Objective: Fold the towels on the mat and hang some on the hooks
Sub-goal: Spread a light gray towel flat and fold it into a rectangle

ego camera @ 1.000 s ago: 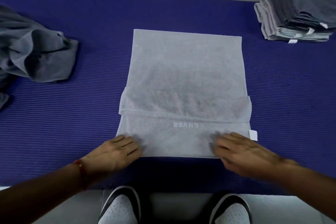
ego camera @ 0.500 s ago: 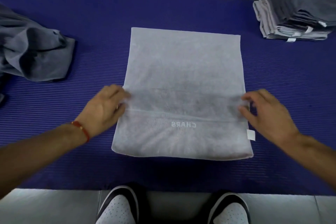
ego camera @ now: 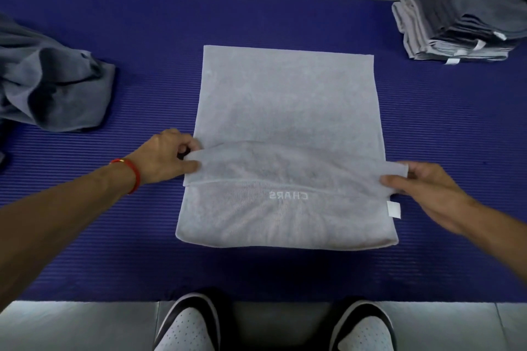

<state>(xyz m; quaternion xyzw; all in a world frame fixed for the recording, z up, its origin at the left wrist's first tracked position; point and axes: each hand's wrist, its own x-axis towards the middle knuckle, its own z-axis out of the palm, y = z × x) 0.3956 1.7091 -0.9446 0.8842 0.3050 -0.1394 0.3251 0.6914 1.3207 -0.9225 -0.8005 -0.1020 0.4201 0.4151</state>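
Head view: 1 light grey towel (ego camera: 288, 111) lies flat at centre of 1 blue mat (ego camera: 285, 20), w/ "CHARS" lettering reading upside down and 1 white tag (ego camera: 393, 209) at its right edge. 1 crumpled darker grey towel heap (ego camera: 54, 88) sits on the mat at far left; 1 folded stack (ego camera: 456, 25) of grey towels at far right, exact no. can't tell. 2 shoes (ego camera: 185, 325) at the mat's near edge.

Left hand (ego camera: 168, 158) reaches in from left, arm extended, red wrist band (ego camera: 131, 174); its grip is clamped on the towel's left edge at the upper layer, thumb and fingers pinching cloth. Right hand (ego camera: 422, 188) comes from right, grip likewise pinched on the right edge of the same layer, which is raised slightly off the lower layer.

Towel is soft terry, rectangular, doubled at near end w/ a rounded fold. Mat is ribbed. Floor is pale tile.
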